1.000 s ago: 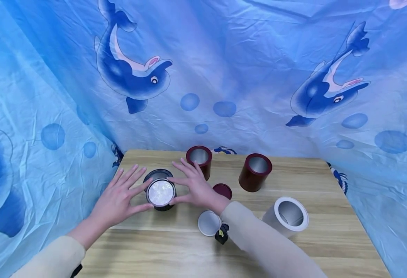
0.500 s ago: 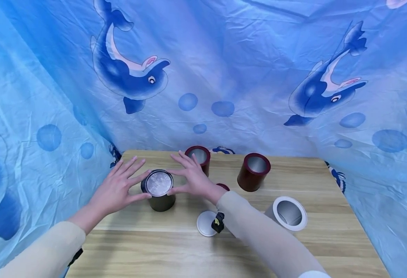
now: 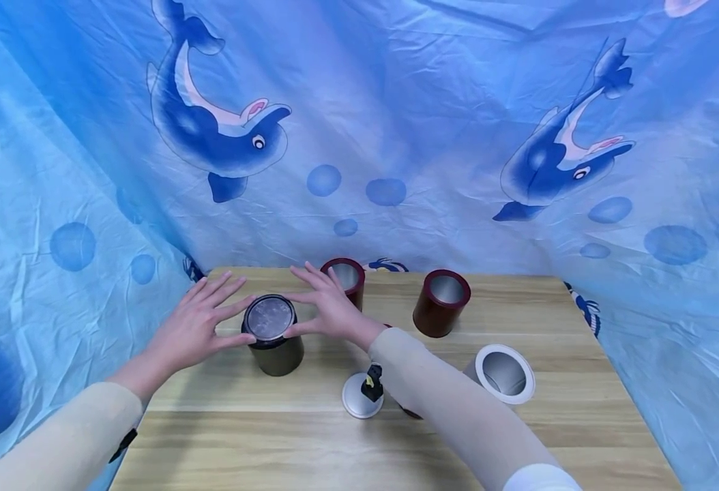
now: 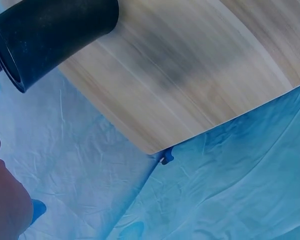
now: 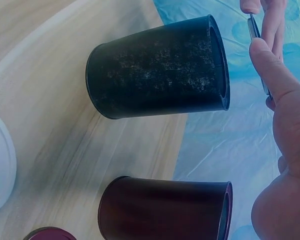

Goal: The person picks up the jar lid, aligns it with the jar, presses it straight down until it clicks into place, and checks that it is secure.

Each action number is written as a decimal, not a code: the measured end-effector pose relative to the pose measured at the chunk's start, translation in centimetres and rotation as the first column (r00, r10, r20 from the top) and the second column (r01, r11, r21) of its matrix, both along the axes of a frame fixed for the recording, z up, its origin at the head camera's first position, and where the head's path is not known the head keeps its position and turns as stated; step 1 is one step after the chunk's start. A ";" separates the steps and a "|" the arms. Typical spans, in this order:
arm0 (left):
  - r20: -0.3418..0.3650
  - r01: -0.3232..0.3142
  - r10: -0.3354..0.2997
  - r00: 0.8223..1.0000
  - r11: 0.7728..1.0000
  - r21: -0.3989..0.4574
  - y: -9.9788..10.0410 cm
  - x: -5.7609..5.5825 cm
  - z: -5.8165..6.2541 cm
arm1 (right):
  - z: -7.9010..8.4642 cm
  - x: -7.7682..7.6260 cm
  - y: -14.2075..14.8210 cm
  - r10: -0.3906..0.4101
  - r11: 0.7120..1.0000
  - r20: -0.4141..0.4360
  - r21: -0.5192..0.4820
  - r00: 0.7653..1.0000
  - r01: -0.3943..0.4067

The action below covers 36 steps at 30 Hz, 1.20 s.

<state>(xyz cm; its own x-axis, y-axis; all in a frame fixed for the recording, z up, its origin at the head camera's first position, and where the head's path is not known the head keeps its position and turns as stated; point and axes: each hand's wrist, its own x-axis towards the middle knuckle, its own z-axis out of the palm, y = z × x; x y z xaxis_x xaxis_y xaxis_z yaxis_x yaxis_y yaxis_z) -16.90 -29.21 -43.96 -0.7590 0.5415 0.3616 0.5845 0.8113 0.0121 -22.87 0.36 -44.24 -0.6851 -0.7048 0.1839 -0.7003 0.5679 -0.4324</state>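
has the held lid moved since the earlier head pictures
Yes: farther up the head view, judged against the dark can. The held lid now hides nearly all of the can's mouth.

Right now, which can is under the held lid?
The black can: the lid hovers above it, not above the dark red cans or white can.

Speckles are seen on the dark canister (image 5: 155, 70), upper centre in the right wrist view. In the head view, a mottled sheen is shown by the dark lid (image 3: 270, 318) left of centre, wood grain by the tabletop (image 3: 298, 447).
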 end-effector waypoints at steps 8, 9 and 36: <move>0.024 -0.033 0.033 0.999 0.999 0.001 -0.5 0.0 0.0 | 0.2 -0.2 -0.9 -0.020 0.999 0.017 0.028 1.000 0.020; 0.026 -0.035 0.035 0.999 0.999 -0.003 -0.6 0.0 -0.1 | 0.1 -0.2 -0.9 -0.023 0.999 0.019 0.030 1.000 0.022; 0.075 -0.046 0.046 0.996 0.999 -0.008 -1.3 -0.2 -1.1 | -0.9 -0.1 -2.0 -0.041 0.998 0.022 0.051 0.999 0.040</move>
<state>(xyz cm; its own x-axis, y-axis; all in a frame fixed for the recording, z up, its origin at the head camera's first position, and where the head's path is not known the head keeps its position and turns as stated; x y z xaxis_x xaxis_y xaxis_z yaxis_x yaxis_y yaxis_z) -17.14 -30.48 -45.10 -0.8080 0.5075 0.2994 0.5443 0.8375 0.0493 -22.97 -1.63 -45.10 -0.7168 -0.6845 0.1327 -0.6665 0.6168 -0.4186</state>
